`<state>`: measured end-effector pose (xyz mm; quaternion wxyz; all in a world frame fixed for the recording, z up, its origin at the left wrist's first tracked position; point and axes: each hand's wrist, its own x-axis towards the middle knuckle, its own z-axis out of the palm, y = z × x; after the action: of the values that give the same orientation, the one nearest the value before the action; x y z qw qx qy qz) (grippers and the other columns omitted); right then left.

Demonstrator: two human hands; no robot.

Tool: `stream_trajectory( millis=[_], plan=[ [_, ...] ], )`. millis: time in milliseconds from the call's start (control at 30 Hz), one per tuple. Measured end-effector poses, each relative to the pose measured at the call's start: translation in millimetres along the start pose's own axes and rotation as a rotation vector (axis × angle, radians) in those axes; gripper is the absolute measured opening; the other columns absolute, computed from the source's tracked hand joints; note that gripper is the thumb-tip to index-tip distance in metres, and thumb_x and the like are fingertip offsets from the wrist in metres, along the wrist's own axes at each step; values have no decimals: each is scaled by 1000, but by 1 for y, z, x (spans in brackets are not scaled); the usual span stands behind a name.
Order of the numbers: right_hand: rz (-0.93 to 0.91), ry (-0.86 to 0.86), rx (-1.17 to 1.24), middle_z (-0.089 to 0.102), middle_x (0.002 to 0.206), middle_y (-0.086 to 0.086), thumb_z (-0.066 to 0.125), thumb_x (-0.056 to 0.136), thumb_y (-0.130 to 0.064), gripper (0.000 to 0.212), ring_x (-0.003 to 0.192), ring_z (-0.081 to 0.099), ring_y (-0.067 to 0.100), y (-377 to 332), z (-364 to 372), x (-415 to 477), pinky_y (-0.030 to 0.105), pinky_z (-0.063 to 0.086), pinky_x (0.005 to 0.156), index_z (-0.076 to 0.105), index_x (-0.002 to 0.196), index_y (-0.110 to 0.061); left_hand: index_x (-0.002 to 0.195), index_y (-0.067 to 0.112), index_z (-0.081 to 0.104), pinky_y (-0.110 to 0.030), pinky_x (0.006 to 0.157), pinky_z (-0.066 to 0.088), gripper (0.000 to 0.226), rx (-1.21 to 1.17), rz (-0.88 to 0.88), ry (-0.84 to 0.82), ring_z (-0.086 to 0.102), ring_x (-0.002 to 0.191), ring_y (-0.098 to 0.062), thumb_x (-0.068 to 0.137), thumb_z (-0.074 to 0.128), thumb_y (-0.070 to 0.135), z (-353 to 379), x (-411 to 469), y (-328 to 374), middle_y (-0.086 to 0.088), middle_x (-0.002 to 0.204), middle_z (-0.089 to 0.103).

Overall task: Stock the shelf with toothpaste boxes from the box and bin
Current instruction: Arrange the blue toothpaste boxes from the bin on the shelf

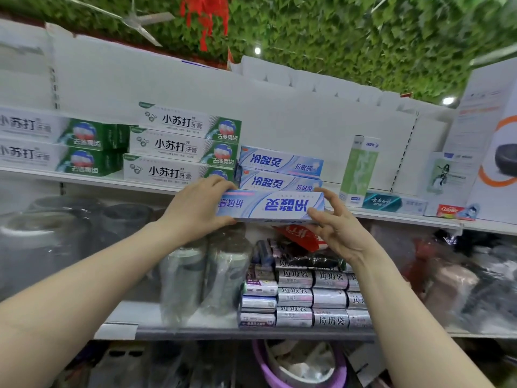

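The left hand [195, 209] grips the left end of a blue-and-white toothpaste box [270, 206], fingers curled over its top edge and thumb under it. The right hand [339, 234] pinches the right end, thumb on the front face and the other fingers spread loosely round the corner. The box lies level between the two hands with its printing upside down, just in front of the edge of the shelf [405, 219]; whether it touches the shelf cannot be told. Directly above and behind the hands, two matching blue boxes [279, 172] are stacked flat on the shelf. Above the left hand stands a stack of three green-and-white boxes [181, 147], and further out to that hand's left are two more of the same kind [50, 144]. Beyond the right hand an upright pale green box [359, 169] stands on the shelf, with a teal box [391, 203] lying flat beside it and a small red box [450, 211] further along. Below the hands, a lower shelf [251, 335] carries wrapped bottles [204, 273] and stacked silver rolls [313, 298]. A purple basin [265, 368] sits beneath that.
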<state>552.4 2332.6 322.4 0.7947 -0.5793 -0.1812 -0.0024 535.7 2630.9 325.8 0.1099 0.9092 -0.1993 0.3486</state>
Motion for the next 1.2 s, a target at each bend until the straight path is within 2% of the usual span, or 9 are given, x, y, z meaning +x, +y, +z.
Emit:
stream_trajectory(
  millis=[233,333,433,633,767,833,967,1067,1200],
  plan=[
    [-13,247,273,76,86,10,63,87,0,16,75,74,18,5,28,6,30,60,62,64,102,-7,113,23,54,-33,78,45,58,-20,-47,68,57,100,-19,70,72,56,8,-1,21,4,110,56],
    [40,228,344,72,108,16,71,75,3,41,97,71,28,23,47,9,48,59,82,63,115,-4,109,22,51,-33,74,47,58,-56,-42,72,58,94,-17,68,70,60,15,1,38,5,106,55],
    [75,241,200,71,113,13,70,80,3,42,103,68,28,28,51,12,53,52,94,60,120,-7,105,27,50,-34,73,48,60,-70,-53,-19,57,90,-15,66,65,70,20,6,44,10,103,53],
    [56,25,-527,73,96,6,75,77,8,43,73,71,9,4,38,1,23,56,63,58,113,-5,142,24,40,-37,95,46,58,-316,-6,-30,57,111,-15,91,57,47,16,17,38,3,138,50],
    [121,-182,-918,74,108,1,84,69,-1,57,99,70,16,-1,36,0,39,54,94,58,117,-16,149,28,31,-34,99,46,68,-564,-29,-82,57,115,-12,90,63,40,9,30,41,4,146,45],
    [154,-255,-1045,73,110,-2,87,63,-11,63,104,68,19,-1,38,3,45,52,97,59,118,-21,147,27,37,-24,97,43,67,-602,-18,-175,56,116,-9,88,67,37,8,32,44,4,142,50],
    [127,-277,-1119,72,107,-3,87,60,-17,61,100,68,17,-1,44,4,43,53,94,59,113,-23,129,20,57,-27,93,48,48,-634,-2,-186,61,110,-9,85,72,31,11,34,41,4,123,65],
    [106,-159,-1054,71,101,2,89,67,-16,48,85,67,13,-8,36,1,26,55,73,57,102,-18,119,20,59,-38,93,52,41,-786,-85,-107,65,101,-10,83,74,30,12,34,34,5,112,69],
    [94,-73,-971,72,105,12,90,64,-24,50,92,68,26,-16,6,-6,50,55,90,64,106,-16,125,17,55,-37,96,51,41,-1005,-260,33,66,100,-10,87,70,24,10,39,23,5,110,69]
  ],
)
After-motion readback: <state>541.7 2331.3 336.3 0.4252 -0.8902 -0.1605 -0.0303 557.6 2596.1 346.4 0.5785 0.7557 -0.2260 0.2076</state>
